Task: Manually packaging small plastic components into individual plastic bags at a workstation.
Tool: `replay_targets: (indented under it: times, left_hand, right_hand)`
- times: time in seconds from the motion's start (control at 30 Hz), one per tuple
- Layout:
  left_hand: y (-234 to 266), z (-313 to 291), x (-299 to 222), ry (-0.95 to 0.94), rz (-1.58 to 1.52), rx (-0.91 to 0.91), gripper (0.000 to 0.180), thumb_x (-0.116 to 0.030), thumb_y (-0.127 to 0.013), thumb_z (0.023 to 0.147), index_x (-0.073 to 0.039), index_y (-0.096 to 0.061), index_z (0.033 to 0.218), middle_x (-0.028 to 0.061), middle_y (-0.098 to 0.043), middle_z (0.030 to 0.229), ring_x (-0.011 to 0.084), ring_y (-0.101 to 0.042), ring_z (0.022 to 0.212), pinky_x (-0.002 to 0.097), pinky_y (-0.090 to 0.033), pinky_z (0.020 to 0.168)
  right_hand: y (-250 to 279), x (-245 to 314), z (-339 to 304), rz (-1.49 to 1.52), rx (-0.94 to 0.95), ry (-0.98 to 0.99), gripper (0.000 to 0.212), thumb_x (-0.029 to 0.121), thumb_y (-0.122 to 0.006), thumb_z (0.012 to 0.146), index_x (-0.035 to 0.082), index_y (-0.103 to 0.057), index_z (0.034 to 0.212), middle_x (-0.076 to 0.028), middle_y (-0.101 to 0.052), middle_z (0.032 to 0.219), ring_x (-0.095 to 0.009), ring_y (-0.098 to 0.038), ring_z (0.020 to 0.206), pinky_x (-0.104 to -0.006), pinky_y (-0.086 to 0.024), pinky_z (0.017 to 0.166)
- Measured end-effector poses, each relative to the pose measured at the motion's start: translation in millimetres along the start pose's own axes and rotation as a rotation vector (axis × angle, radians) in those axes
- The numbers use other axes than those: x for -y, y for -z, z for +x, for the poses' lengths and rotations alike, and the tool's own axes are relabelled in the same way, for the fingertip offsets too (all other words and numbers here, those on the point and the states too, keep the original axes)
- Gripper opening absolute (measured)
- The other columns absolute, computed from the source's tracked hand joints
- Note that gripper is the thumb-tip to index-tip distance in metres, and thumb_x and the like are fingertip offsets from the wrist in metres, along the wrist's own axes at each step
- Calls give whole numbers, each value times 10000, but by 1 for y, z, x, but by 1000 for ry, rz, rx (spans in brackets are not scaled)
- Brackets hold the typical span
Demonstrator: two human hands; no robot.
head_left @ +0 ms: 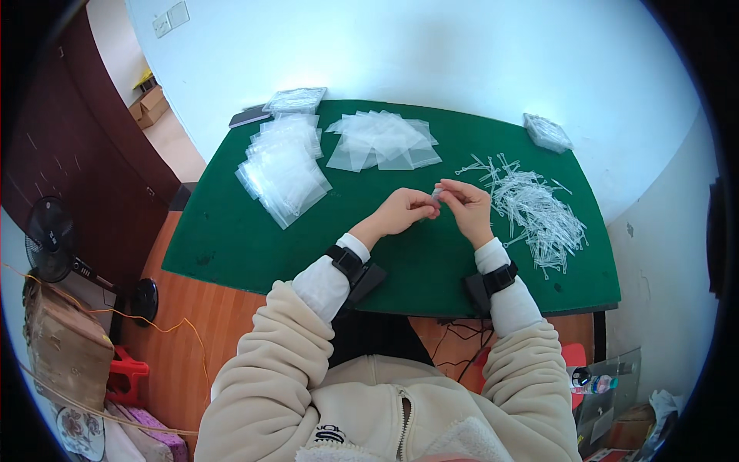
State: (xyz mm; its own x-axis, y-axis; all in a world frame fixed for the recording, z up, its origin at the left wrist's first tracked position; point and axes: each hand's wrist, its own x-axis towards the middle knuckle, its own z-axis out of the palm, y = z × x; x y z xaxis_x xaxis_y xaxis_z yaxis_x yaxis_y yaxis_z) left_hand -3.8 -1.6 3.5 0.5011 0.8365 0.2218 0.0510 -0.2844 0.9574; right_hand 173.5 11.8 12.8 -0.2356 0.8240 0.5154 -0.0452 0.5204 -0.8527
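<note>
My left hand and my right hand meet above the middle of the green table. Between their pinched fingertips is a small, clear plastic piece, mostly hidden by the fingers, so its exact kind cannot be made out. To the right of my right hand lies a loose heap of thin clear plastic sticks, some with a small loop at one end. Beyond my hands is a spread of clear plastic bags. Farther left, more clear bags lie in an overlapping row.
A green table stands against the white wall. Filled clear packs lie at its back left and back right corner, with a dark flat object beside the left one. A fan and cardboard box stand left on the floor.
</note>
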Motion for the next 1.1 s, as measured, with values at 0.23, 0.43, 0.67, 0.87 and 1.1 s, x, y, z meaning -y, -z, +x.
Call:
replay_targets:
  times: [0.23,0.43,0.67,0.87,1.1]
  left_hand:
    - [-2,-2,7,-79,198,-148,186,-112,-603,812,-13,-630,967,66,-651,813,115,-590,726,258,-459,673]
    - [1,-2,9,23,277,-103,175,-95,-573,838,5,-619,973,41,-645,866,83,-577,787,242,-454,725]
    - [0,-4,8,-1,234,-110,169,-99,-572,838,10,-614,962,40,-639,847,86,-578,784,238,-455,721]
    - [5,1,13,-46,56,-220,167,-92,-559,847,29,-604,952,62,-631,850,110,-592,808,237,-464,735]
    - [14,4,15,-78,-100,-367,173,-91,-532,859,39,-591,957,74,-627,863,131,-604,804,240,-470,730]
  right_hand:
    - [-4,-1,-2,-30,4,-10,201,10,-632,758,-4,-636,959,-81,-660,854,-114,-618,753,-236,-499,695]
    - [-1,-6,-2,-188,87,25,241,35,-651,748,4,-628,986,-75,-659,840,-118,-620,756,-239,-500,688]
    - [0,2,0,-228,120,53,219,58,-651,729,28,-645,946,-78,-656,809,-157,-620,714,-270,-491,674]
    - [56,-23,10,-961,-101,134,137,122,-654,702,68,-662,828,-80,-635,765,-261,-593,764,-361,-476,696]
    - [65,-22,9,-1283,-16,-248,101,178,-653,684,109,-665,756,-71,-634,763,-275,-587,793,-389,-468,693]
